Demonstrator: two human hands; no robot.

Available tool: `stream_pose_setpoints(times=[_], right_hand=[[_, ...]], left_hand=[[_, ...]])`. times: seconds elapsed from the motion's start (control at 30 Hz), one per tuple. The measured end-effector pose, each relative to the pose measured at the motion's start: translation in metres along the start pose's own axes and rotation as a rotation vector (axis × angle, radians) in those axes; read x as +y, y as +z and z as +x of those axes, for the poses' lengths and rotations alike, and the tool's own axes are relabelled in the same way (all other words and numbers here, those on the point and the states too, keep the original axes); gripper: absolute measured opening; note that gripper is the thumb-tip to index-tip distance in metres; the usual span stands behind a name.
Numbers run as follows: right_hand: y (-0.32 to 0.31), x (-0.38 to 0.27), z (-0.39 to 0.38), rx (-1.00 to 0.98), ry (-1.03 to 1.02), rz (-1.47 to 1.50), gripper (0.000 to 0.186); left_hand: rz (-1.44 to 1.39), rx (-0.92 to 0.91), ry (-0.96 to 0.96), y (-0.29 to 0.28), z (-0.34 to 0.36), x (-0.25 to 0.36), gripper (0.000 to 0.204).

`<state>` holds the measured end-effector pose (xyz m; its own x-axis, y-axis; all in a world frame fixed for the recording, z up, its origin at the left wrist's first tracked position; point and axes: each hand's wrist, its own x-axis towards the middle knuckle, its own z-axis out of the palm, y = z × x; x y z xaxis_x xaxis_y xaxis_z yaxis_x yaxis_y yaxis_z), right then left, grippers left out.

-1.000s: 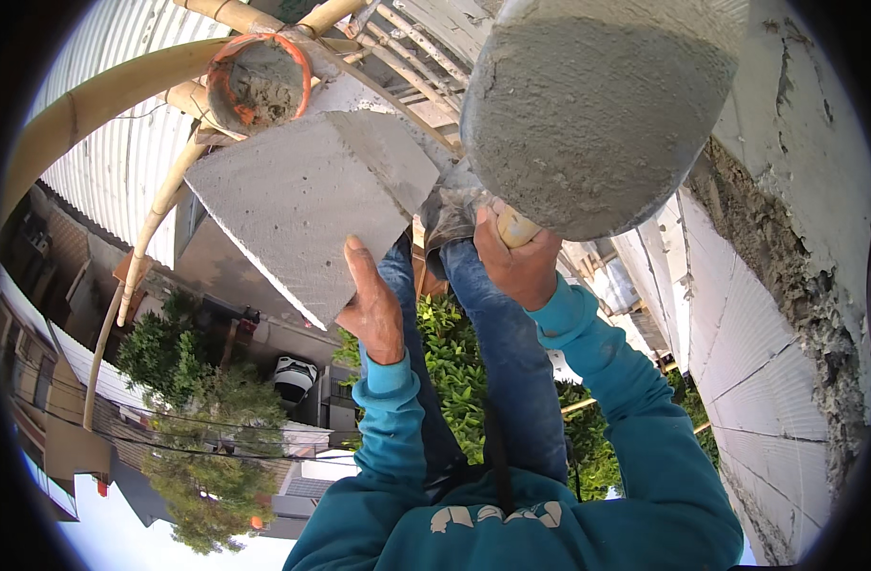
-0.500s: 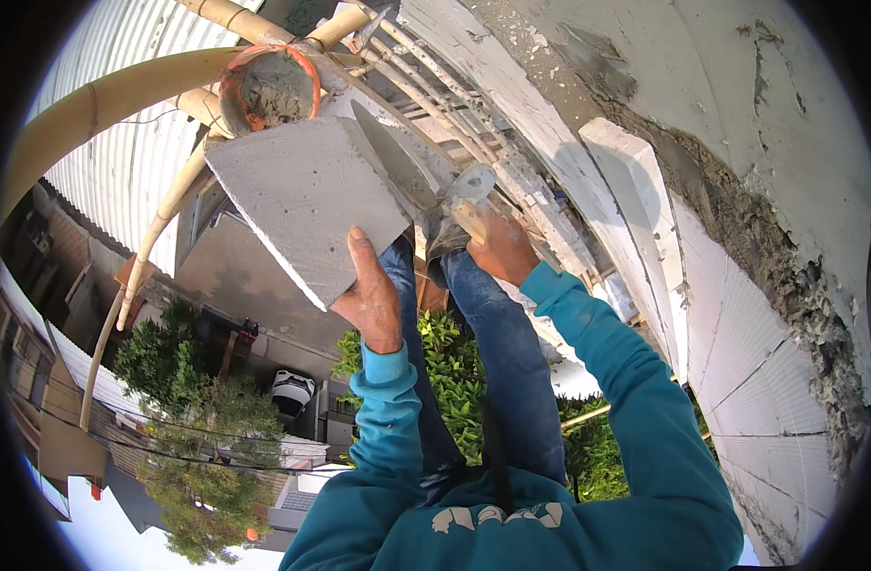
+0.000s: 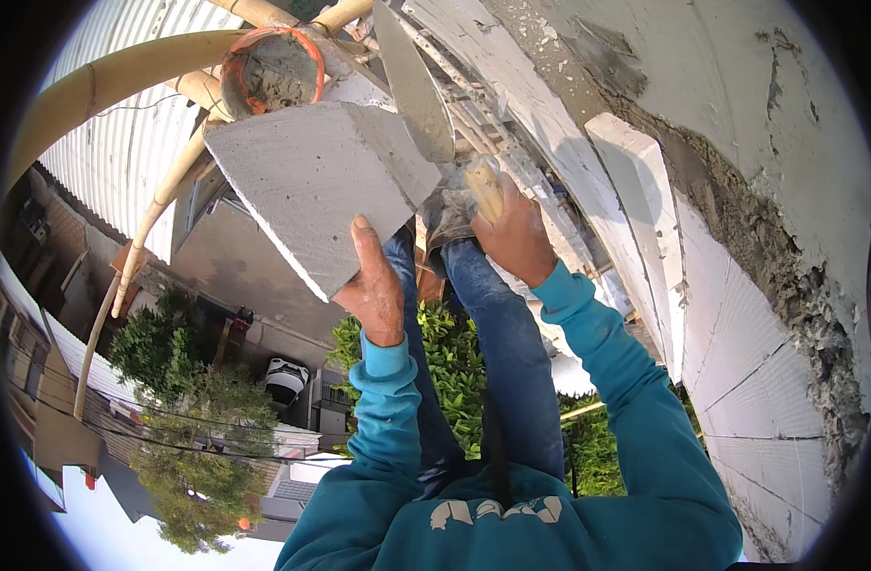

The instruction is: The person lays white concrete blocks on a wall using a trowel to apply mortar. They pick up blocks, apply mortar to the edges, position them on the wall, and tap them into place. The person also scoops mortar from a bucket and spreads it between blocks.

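My left hand (image 3: pixel 373 290) grips the near corner of a light grey lightweight block (image 3: pixel 307 186), thumb on its upper face and fingers hidden beneath. The block hangs tilted in front of my legs. In my right hand (image 3: pixel 519 233) is the wooden handle of a trowel, fingers wrapped round it. The long metal trowel blade (image 3: pixel 414 90) points up and away, just beyond the block's right edge, with grey smears on it. An orange-rimmed bucket (image 3: pixel 319 68) holding grey mortar stands beyond the block.
Bamboo poles (image 3: pixel 159 214) cross at the far left. On the right runs a wall of pale blocks (image 3: pixel 759 352) with a rough mortar seam (image 3: pixel 711 195); one white block (image 3: pixel 635 181) juts from it. Far below lie trees (image 3: pixel 197 457) and a white car (image 3: pixel 286 381).
My right hand has turned the trowel, so its blade has swung up and away from the block's edge. The block in my left hand has stayed nearly in place.
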<state>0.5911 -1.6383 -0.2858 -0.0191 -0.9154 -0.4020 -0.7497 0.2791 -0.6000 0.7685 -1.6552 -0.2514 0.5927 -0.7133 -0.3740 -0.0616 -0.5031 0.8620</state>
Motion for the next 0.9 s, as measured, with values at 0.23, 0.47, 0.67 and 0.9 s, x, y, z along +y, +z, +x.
stream_pose_setpoints(times=[0.23, 0.47, 0.67, 0.9], right_hand=[[0.007, -0.001, 0.012, -0.251, 0.220, -0.028, 0.052], [0.014, 0.004, 0.012, 0.232, 0.073, 0.288, 0.047], [0.026, 0.009, 0.018, -0.271, 0.237, -0.024, 0.046], [0.017, 0.000, 0.023, 0.055, 0.157, 0.257, 0.046]], left_hand=[[-0.079, -0.008, 0.028, 0.005, 0.002, 0.001, 0.052], [0.002, 0.023, -0.005, 0.002, -0.003, 0.004, 0.054], [-0.008, 0.023, 0.060, 0.009, 0.004, 0.003, 0.060], [0.006, 0.003, -0.006, 0.003, 0.001, 0.007, 0.068]])
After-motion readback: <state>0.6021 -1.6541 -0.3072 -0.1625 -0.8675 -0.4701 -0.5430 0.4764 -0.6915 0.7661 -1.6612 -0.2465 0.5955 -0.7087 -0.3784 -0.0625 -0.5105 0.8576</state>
